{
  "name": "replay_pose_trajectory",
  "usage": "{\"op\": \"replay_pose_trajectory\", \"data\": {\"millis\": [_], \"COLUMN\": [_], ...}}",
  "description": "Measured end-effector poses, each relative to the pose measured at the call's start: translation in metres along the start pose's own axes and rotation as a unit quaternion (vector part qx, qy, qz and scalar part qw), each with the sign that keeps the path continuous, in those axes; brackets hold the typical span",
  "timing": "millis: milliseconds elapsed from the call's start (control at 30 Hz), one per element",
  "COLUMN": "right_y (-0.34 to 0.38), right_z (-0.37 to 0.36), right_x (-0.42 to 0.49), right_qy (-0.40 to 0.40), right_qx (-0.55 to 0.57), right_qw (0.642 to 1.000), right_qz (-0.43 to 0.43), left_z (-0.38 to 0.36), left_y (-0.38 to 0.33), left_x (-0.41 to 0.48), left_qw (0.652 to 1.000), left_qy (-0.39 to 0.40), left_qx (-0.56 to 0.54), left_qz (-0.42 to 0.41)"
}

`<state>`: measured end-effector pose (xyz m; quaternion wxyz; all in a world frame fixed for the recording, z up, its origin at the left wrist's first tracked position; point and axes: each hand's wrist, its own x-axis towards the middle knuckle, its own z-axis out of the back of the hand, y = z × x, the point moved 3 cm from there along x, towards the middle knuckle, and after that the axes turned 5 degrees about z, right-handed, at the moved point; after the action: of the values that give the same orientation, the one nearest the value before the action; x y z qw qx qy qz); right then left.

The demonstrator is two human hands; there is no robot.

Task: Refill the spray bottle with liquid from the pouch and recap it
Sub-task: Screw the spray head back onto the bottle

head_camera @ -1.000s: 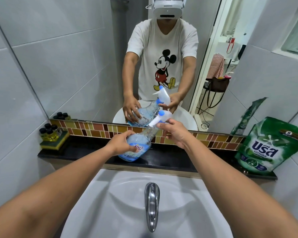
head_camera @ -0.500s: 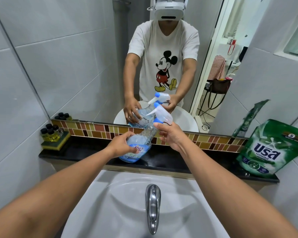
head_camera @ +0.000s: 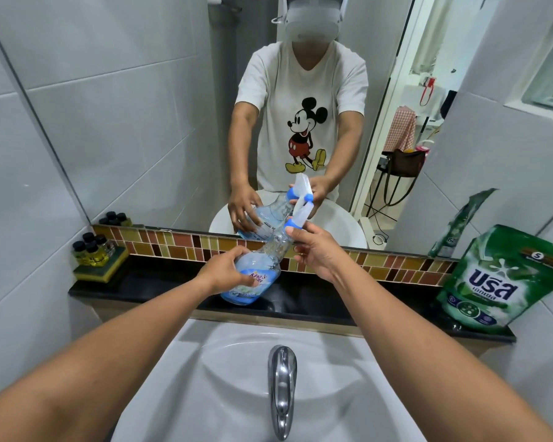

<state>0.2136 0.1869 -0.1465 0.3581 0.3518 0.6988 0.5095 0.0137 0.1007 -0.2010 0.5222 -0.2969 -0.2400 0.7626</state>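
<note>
- Two hands meet on the spray bottle (head_camera: 264,269). The left hand (head_camera: 222,272) curls its fingers round the labelled lower body, and the right hand (head_camera: 316,250) pinches the blue collar of the trigger head (head_camera: 299,215) between thumb and curled fingers.
- The bottle tilts, head towards 1 o'clock, its base over the black ledge (head_camera: 316,303); I cannot tell whether it touches.
- The green pouch (head_camera: 498,282) stands on the ledge at 3 o'clock of the bottle, well apart, against the wall.
- At 9 o'clock, small black-capped bottles (head_camera: 91,247) sit on a yellow-green sponge (head_camera: 101,271).
- At 6 o'clock lie the white basin (head_camera: 189,378) and chrome tap (head_camera: 281,387).
- At 12 o'clock a mosaic tile strip (head_camera: 396,266) runs under the mirror (head_camera: 141,122), with pale tiled walls on either side.
</note>
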Motion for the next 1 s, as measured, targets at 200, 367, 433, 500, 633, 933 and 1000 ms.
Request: {"op": "replay_pose_trajectory", "data": {"millis": [200,367,433,500,633,933,1000], "right_y": [0.001,-0.001,-0.003,-0.005,-0.005,0.002,0.001], "right_z": [-0.004,-0.013,-0.014,-0.014,-0.013,-0.006,-0.006], "right_x": [-0.003,-0.016,-0.019,-0.021,-0.023,-0.028,-0.031], "right_qy": [-0.041,-0.002,-0.001,-0.037,-0.105,-0.101,-0.135], "right_qx": [-0.025,-0.053,-0.051,-0.04,-0.016,0.005,0.031], "right_qw": [0.999,0.997,0.997,0.997,0.993,0.993,0.989], "right_qz": [0.02,0.052,0.053,0.059,0.057,0.055,0.058], "left_z": [-0.003,-0.003,-0.004,-0.006,-0.013,-0.024,-0.026], "left_y": [-0.003,0.004,0.004,0.002,-0.005,-0.018,-0.022], "left_x": [-0.006,-0.01,-0.013,-0.016,-0.019,-0.019,-0.019], "left_qw": [1.0,1.0,1.0,1.0,0.999,0.999,0.999], "left_qy": [-0.016,-0.021,-0.022,-0.024,-0.03,-0.029,-0.032], "left_qx": [0.016,0.002,0.001,0.004,0.008,0.021,0.027], "left_qz": [-0.006,-0.008,-0.009,-0.011,-0.016,-0.026,-0.027]}}
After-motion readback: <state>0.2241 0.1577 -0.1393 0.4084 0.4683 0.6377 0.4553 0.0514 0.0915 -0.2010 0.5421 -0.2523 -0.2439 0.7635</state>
